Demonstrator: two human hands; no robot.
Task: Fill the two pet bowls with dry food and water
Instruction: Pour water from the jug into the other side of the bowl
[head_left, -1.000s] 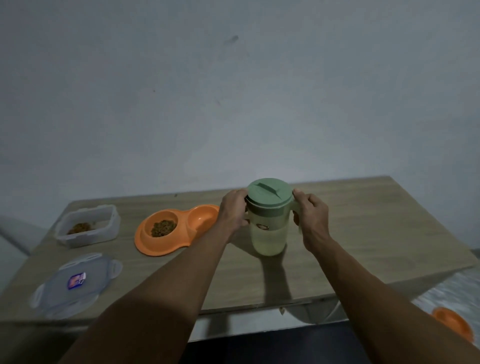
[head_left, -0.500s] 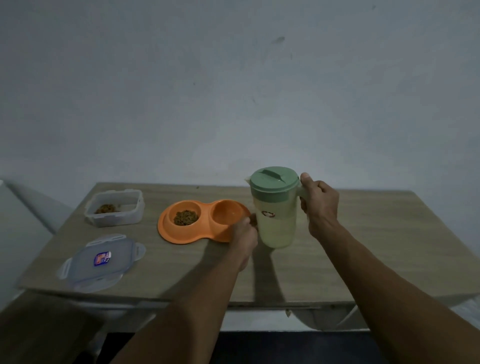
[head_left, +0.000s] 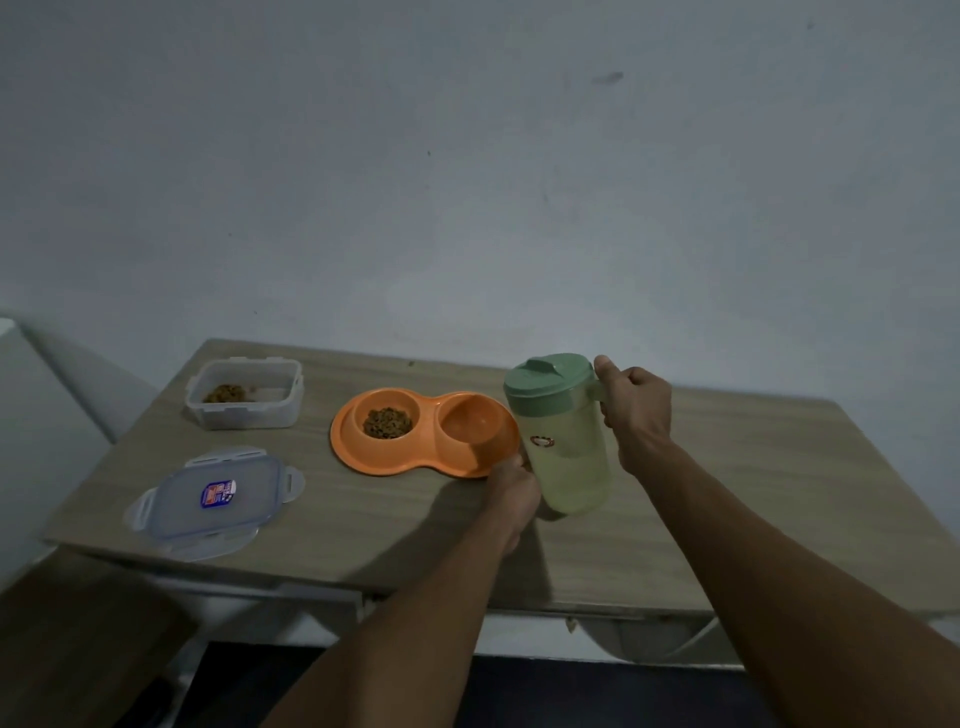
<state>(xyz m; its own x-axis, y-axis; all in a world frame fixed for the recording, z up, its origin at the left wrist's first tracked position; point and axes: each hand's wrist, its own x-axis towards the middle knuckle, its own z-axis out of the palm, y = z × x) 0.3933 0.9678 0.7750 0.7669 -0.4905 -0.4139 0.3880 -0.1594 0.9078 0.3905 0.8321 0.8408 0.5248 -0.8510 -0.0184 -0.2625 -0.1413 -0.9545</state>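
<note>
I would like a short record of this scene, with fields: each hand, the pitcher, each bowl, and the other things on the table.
right hand: grips the pitcher handle
left hand: at the near edge of the double bowl
pitcher: green lid on, tilted slightly, pale liquid inside
left bowl: holds dry food
right bowl: no water visible
container: open, some food left
container lid: flat on the table

Pale jug (head_left: 569, 457), green lid (head_left: 548, 379) shut, tilted slightly left, gripped at its handle; liquid inside. Orange double bowl (head_left: 423, 434) flat, just left of that grip: far cup holds kibble (head_left: 388, 422), near cup bare.
</note>
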